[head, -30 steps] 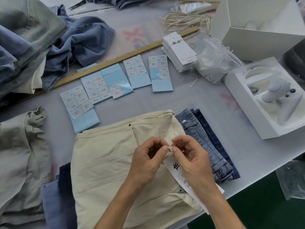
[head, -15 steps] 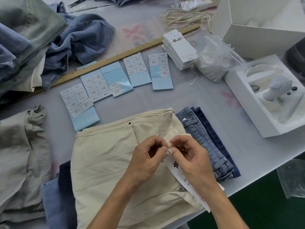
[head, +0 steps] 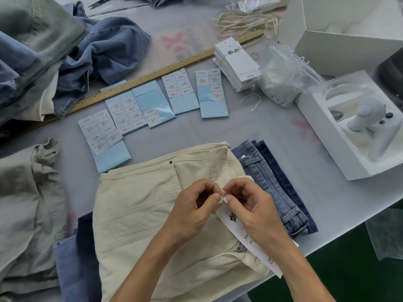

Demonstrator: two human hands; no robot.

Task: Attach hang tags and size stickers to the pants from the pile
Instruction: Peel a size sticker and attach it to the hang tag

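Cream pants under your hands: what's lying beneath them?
Under the cream pants, folded blue jeans stick out at the right, and dark navy fabric and lighter blue fabric at the left. How far each reaches underneath is covered.

A wooden ruler (head: 152,73) crosses the table diagonally; at right, an open white box (head: 322,129) holds a white controller (head: 368,118)
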